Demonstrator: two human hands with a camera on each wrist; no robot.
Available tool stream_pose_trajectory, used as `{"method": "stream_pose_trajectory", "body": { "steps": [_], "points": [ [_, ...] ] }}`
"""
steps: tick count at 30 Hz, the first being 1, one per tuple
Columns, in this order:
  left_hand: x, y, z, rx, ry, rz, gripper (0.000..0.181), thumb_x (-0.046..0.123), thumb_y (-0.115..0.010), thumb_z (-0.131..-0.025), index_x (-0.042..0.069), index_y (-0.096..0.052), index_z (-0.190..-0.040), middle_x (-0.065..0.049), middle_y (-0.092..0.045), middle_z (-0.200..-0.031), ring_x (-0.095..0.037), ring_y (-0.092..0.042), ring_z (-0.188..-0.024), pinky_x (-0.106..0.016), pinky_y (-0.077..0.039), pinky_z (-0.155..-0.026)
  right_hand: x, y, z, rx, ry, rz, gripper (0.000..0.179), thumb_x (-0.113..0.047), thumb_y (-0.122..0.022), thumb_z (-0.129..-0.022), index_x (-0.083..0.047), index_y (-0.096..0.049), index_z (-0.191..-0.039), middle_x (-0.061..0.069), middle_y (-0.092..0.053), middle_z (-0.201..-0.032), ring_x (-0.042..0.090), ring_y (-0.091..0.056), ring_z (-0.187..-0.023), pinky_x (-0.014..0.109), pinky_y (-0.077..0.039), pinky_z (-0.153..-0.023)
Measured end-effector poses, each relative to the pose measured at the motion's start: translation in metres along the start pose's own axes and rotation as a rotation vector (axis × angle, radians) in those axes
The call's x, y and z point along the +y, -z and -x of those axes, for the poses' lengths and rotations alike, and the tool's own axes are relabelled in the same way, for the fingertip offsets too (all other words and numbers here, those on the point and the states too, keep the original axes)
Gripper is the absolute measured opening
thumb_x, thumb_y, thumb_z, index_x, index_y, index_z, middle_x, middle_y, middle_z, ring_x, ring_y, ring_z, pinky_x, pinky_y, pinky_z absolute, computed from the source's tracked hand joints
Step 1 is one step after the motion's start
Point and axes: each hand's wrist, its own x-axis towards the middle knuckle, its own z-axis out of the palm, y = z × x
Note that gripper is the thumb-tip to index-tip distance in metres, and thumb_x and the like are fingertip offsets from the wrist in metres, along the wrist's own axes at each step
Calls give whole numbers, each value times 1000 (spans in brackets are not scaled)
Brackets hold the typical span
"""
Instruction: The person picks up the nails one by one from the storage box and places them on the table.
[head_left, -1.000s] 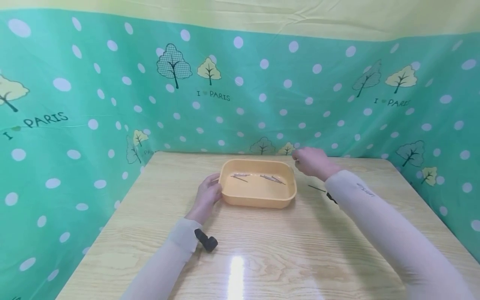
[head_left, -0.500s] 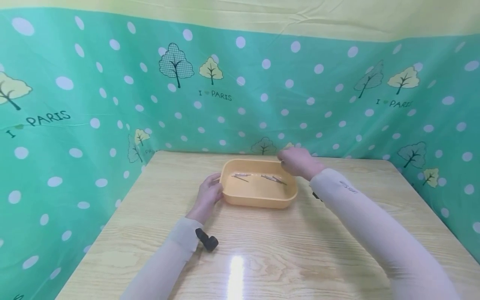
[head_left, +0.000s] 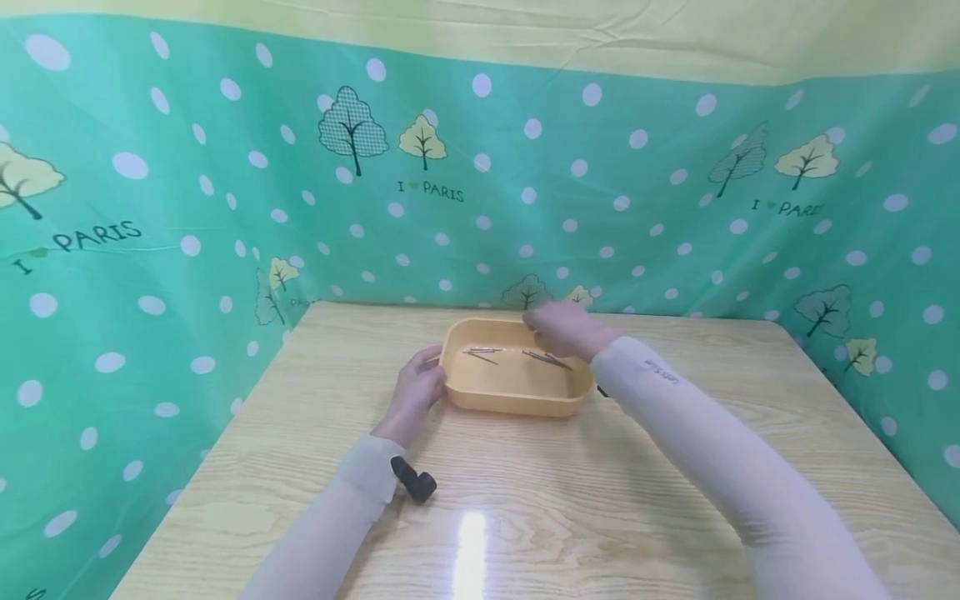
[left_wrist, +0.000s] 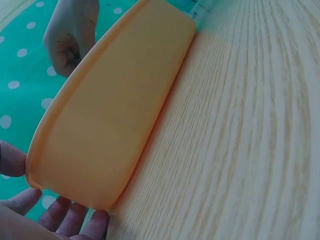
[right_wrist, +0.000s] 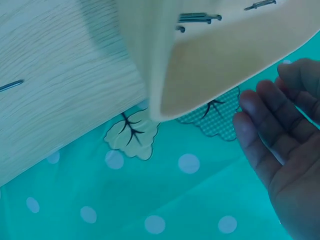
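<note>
A shallow orange-yellow plastic tray (head_left: 516,405) stands toward the back of the table. Inside it, several slim metal nails lie in a left group (head_left: 481,358) and a right group (head_left: 537,357). My left hand (head_left: 412,396) holds the tray's left end, one digit at the rim and other fingertips against the outer wall in the left wrist view. Over the far rim hovers my right hand (head_left: 566,327), fingers bent, thumb close to the index finger (right_wrist: 285,89). Whether something thin is pinched there, I cannot tell.
One more nail (right_wrist: 12,85) lies on the wooden table (head_left: 465,467) right of the tray, hidden behind the right arm in the head view. A green dotted curtain (head_left: 450,233) hangs directly behind the table's far edge.
My right hand has moved left, from beyond the tray's right end to above its far rim. The right sleeve now covers the loose nail. The left hand and tray stay in place.
</note>
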Motion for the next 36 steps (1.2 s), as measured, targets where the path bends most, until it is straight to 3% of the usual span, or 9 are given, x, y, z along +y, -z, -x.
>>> {"method": "stream_pose_trajectory", "body": {
  "steps": [4, 10, 17, 26, 27, 30, 33, 34, 36],
  "points": [
    [0, 0, 0, -1, 1, 3, 56, 2, -47, -84, 11, -43, -139, -18, -43, -141, -33, -50, -123, -40, -46, -100, -7, -3, -7, -50, 20, -40, 14, -8, -58, -90, -12, -64, -102, -2, -61, -85, 17, -57, -77, 29, -51, -68],
    [0, -1, 1, -1, -9, 14, 57, 2, -48, -83, 11, -43, -139, -19, -43, -140, -33, -50, -122, -40, -46, -99, -14, -5, -15, -28, 75, -28, 15, -8, -57, -91, -11, -64, -103, -3, -62, -87, 15, -58, -77, 28, -51, -69],
    [0, -4, 0, 0, -12, 4, 57, 2, -48, -82, 10, -43, -138, -18, -45, -139, -33, -51, -122, -41, -46, -99, -24, -10, -27, -43, 72, -1, 20, -4, -54, -87, -14, -64, -101, -3, -60, -84, 16, -56, -74, 28, -48, -66],
    [2, -4, 1, 9, -10, -2, 55, 2, -49, -83, 9, -45, -137, -19, -45, -139, -34, -51, -122, -40, -47, -98, -42, -16, -44, -105, 17, -59, 15, -7, -55, -85, -17, -60, -95, -2, -58, -79, 15, -54, -70, 26, -47, -64],
    [2, -4, 1, 9, -10, 2, 55, 1, -48, -83, 9, -45, -137, -19, -45, -139, -34, -51, -122, -40, -47, -98, -44, -17, -45, -122, -23, -140, 13, -11, -54, -88, -16, -62, -97, -1, -59, -79, 16, -55, -69, 27, -48, -64],
    [2, -5, 1, 2, -13, 4, 55, 1, -48, -83, 9, -45, -137, -18, -45, -139, -35, -50, -123, -41, -47, -98, -47, -20, -48, -138, -51, -223, 19, -16, -49, -92, -14, -63, -104, -1, -59, -79, 16, -55, -69, 28, -49, -65],
    [1, -5, 2, -6, -14, 15, 55, 1, -48, -83, 9, -45, -137, -17, -46, -138, -34, -50, -124, -40, -47, -99, -50, -24, -53, -138, -28, -169, 17, -17, -50, -93, -14, -65, -102, -2, -60, -77, 15, -55, -69, 27, -49, -66],
    [1, -5, 2, -7, -14, 17, 55, 1, -48, -83, 9, -45, -138, -17, -46, -139, -34, -49, -124, -41, -46, -99, -51, -25, -55, -122, 17, -75, 15, -13, -53, -91, -16, -65, -100, -3, -59, -78, 14, -55, -71, 26, -48, -66],
    [2, -5, 2, -5, -13, 19, 55, 1, -48, -83, 9, -45, -137, -17, -46, -138, -34, -50, -124, -40, -46, -99, -54, -27, -58, -114, 44, -1, 10, -15, -57, -91, -17, -65, -94, -4, -59, -76, 14, -56, -70, 25, -49, -65]
  ]
}}
